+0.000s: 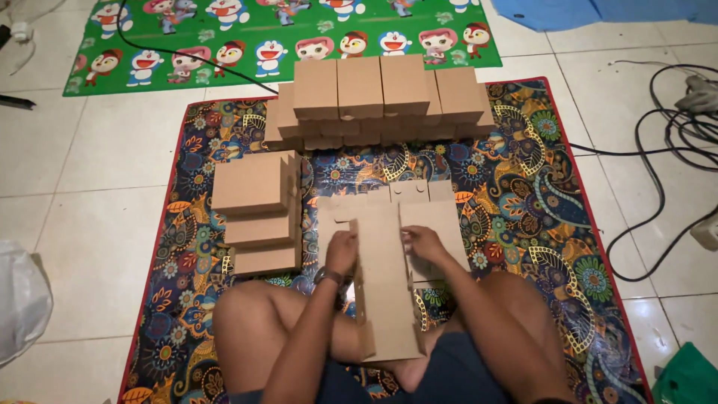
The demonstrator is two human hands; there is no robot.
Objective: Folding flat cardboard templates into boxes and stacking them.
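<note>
On the flowery mat [538,224], in front of the stacked brown boxes [381,101], the left hand [342,252] and right hand [424,242] pinch a flat brown cardboard sheet [385,292]. It looks mid-fold. Next, its side flaps need bending up.

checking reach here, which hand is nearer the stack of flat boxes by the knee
Left. The left hand is just beside the stack of flat boxes; the right hand is farther away across the cardboard sheet.

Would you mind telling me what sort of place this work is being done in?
Probably a room in a home: a white tiled floor, a children's cartoon play mat, and a patterned mat to sit on.
</note>
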